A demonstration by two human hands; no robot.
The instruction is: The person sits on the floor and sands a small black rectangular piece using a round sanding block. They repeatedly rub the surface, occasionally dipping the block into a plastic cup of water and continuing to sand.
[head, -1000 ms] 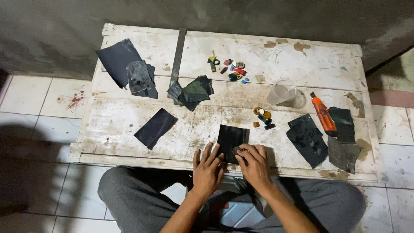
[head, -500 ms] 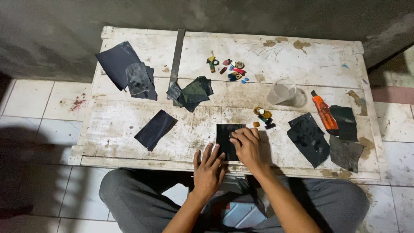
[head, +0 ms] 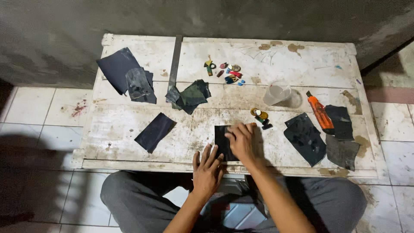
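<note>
A small dark square sheet (head: 220, 139) lies on the worn white wooden table (head: 129, 129) near its front edge. My right hand (head: 241, 140) rests on that sheet with its fingers bunched and pressed down; what is under the fingertips is hidden. My left hand (head: 207, 170) lies flat over the table's front edge with its fingers spread, the fingertips at the sheet's lower left corner. A small yellow and black object (head: 260, 116) sits just beyond my right hand.
More dark sheets lie at the left (head: 155, 131), back left (head: 125, 75), middle (head: 189, 95) and right (head: 305, 138). An orange cutter (head: 320, 113), a clear plastic cup (head: 277, 92), several small coloured pieces (head: 228, 73) and a metal strip (head: 174, 62) are also on the table.
My right hand has slid away from me over the dark sheet, from its near edge to its far edge. My left hand has stayed at the front edge.
</note>
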